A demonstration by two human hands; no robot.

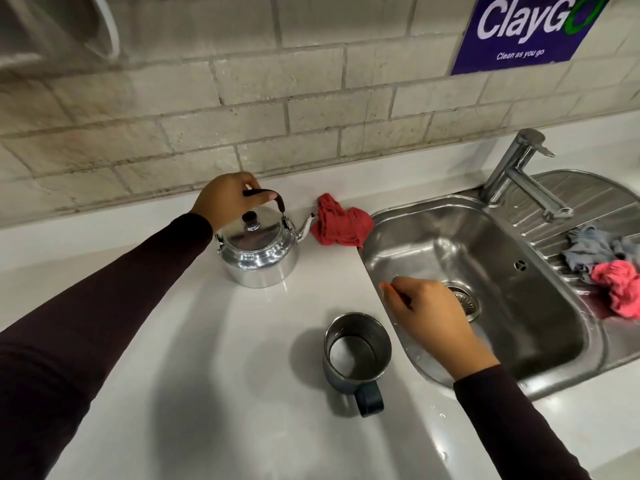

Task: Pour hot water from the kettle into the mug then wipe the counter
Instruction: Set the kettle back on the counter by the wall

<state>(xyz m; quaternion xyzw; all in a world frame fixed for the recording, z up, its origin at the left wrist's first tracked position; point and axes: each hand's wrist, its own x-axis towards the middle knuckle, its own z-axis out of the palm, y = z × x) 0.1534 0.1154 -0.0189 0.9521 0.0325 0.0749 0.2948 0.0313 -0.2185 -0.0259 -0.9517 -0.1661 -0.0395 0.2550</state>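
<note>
A shiny metal kettle (pixel 259 252) with a black lid knob stands on the white counter (pixel 207 375), its spout pointing right. My left hand (pixel 227 199) is closed around the kettle's black top handle. A steel mug (pixel 356 353) with a dark handle stands upright nearer to me, and it looks empty. Just right of the mug, my right hand (pixel 429 310) hovers over the sink's left rim, fingers loosely curled and holding nothing. A crumpled red cloth (pixel 341 225) lies on the counter right beside the spout.
A steel sink (pixel 540 327) with a drain fills the right side, a tap (pixel 519 171) behind it. On its ribbed drainboard lie a grey cloth (pixel 588 247) and a pink cloth (pixel 620 289). A tiled wall with a blue sign (pixel 526 32) rises behind.
</note>
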